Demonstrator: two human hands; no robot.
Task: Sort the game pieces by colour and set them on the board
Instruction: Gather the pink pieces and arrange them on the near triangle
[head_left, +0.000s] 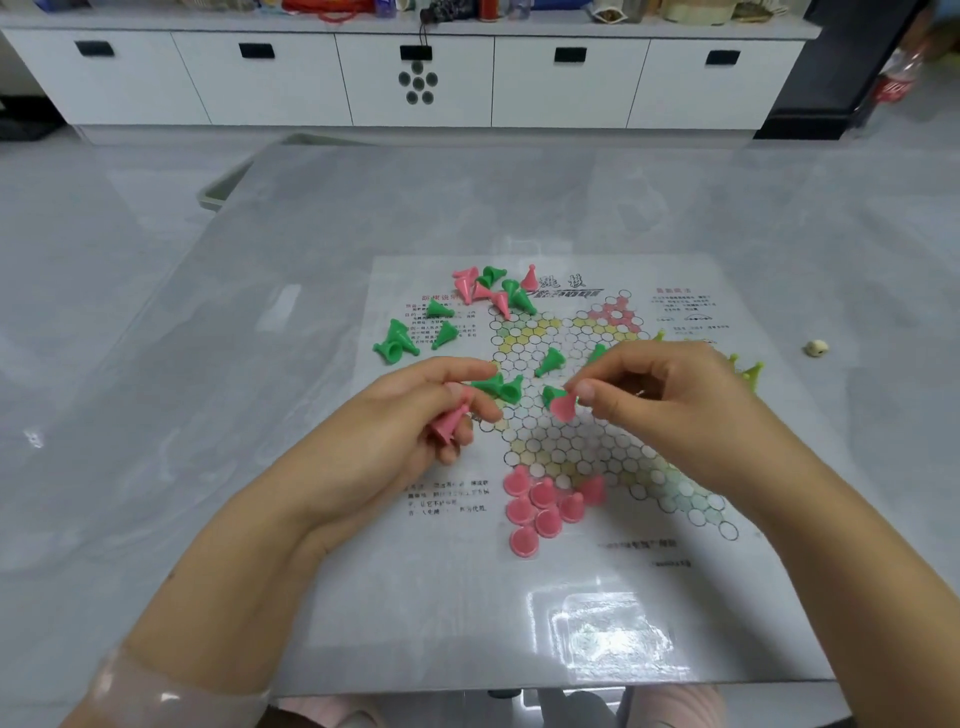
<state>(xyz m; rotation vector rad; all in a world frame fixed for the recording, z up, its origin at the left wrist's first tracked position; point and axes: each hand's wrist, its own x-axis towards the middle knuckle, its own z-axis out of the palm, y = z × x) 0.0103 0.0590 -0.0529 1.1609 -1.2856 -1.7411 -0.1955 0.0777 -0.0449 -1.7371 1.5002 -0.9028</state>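
Note:
A paper board (613, 571) printed with a star of circles lies on the grey table. My left hand (410, 426) holds a pink cone piece (448, 422) in its curled fingers. My right hand (670, 400) pinches another pink cone piece (563, 406) between thumb and forefinger above the board's middle. Several pink pieces (540, 506) stand grouped on the board's near point. Green pieces (397, 344) lie scattered at the left and centre (550, 361). A mixed pink and green heap (493, 290) lies at the far edge. Yellow-green pieces (750, 373) peek out behind my right hand.
A small cream die (816, 347) sits on the table to the right of the board. White drawers (415, 78) line the far wall with clutter on top. A cola bottle (896, 83) stands at the far right. A pale bin edge (223, 187) shows beyond the table's left corner.

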